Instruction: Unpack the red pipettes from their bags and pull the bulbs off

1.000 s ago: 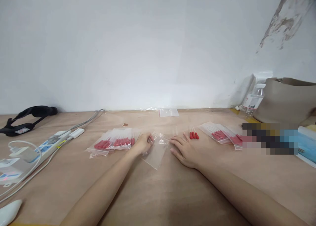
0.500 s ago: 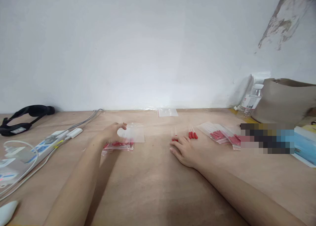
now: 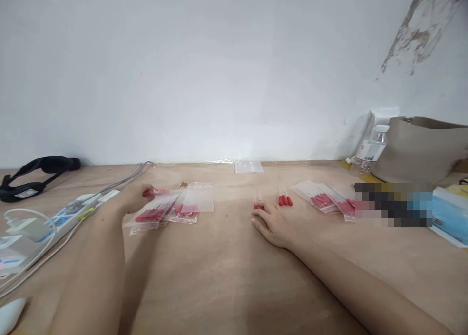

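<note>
On the far left of the brown wooden bench (image 3: 226, 286) a black padded strap (image 3: 34, 171) lies against the wall, and nearer the person a white power strip with grey cables (image 3: 69, 213) runs toward the stack of clear zip bags filled with red-capped clear tubes (image 3: 171, 206), the landmark for the rest. The left hand (image 3: 137, 198) rests at the left edge of that stack, blurred, its fingers closed around a red-tipped tube or bag corner; exactly which cannot be told. Right of the stack, across a bare stretch of bench, the right hand (image 3: 272, 223) lies flat with fingers spread, palm down, its fingertips touching a single red-capped tube (image 3: 258, 204). Just beyond it, further right of the stack, three loose red-capped tubes (image 3: 285, 200) lie side by side. Behind them at the wall sits a small empty clear zip bag (image 3: 248, 167). Well right of the stack lie more clear bags of red-capped tubes (image 3: 329, 198), then a clear plastic water bottle (image 3: 371, 152) and a beige bag (image 3: 424, 147).
</note>
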The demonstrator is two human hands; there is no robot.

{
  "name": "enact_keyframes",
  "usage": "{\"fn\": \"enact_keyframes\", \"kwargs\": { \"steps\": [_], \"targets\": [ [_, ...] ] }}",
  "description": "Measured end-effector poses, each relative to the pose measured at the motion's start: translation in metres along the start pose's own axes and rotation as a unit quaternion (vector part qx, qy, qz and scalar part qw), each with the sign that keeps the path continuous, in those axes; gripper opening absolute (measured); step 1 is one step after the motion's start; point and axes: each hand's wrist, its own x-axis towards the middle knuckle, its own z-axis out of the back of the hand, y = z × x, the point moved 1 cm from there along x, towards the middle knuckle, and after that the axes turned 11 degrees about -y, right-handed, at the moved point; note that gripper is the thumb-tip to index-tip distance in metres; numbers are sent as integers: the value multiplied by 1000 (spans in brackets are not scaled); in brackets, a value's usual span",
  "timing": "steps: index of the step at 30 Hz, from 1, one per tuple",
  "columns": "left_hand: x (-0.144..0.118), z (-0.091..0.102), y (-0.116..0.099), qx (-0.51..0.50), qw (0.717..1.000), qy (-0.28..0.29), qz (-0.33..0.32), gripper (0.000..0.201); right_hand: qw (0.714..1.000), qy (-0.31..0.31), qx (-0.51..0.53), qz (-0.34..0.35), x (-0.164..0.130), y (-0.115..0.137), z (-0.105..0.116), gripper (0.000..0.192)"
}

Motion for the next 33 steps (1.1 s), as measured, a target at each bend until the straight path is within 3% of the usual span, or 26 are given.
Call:
{"fn": "enact_keyframes", "kwargs": {
  "steps": [2, 4, 6, 8, 10, 12, 14, 19, 23, 27, 30, 33],
  "targets": [
    [0, 10, -10, 42, 999, 2, -11, 7, 1000, -4, 0, 3, 0, 0, -1, 21],
    [-3, 11, -33, 54, 996, -50, -44, 14, 1000, -6, -1, 4, 0, 0, -2, 21],
    [-11, -2, -63, -21, 988, -129, -83, 26, 1000, -13, -3, 3, 0, -1, -2, 21],
    [-27, -27, -96, -77, 977, -149, -134, 31, 1000, -25, -4, -2, -1, -1, -2, 25],
    [-47, -57, -126, -83, 971, -110, -196, 35, 999, -45, -9, -6, -1, -2, -1, 36],
    [-68, -82, -148, -79, 960, -36, -265, 40, 998, -65, -23, -1, -1, -3, -1, 47],
    [-86, -98, -162, -67, 957, 7, -283, 44, 996, -82, -43, 13, 1, -3, -3, 51],
    [-105, -111, -174, -76, 947, 48, -307, 38, 989, -107, -94, 32, 8, -5, -16, 28],
    [-107, -115, -168, -105, 937, -12, -333, 34, 989, -106, -89, 46, 12, -4, -23, 10],
    [-109, -111, -161, -153, 900, -69, -403, 31, 990, -76, -113, 42, 15, 0, -20, 13],
    [-109, -108, -160, -171, 867, -58, -464, 21, 991, -62, -118, 22, 17, 3, -14, 13],
    [-109, -107, -159, -196, 870, -34, -451, 20, 995, -54, -88, 16, 16, 4, -10, 13]
  ]
}}
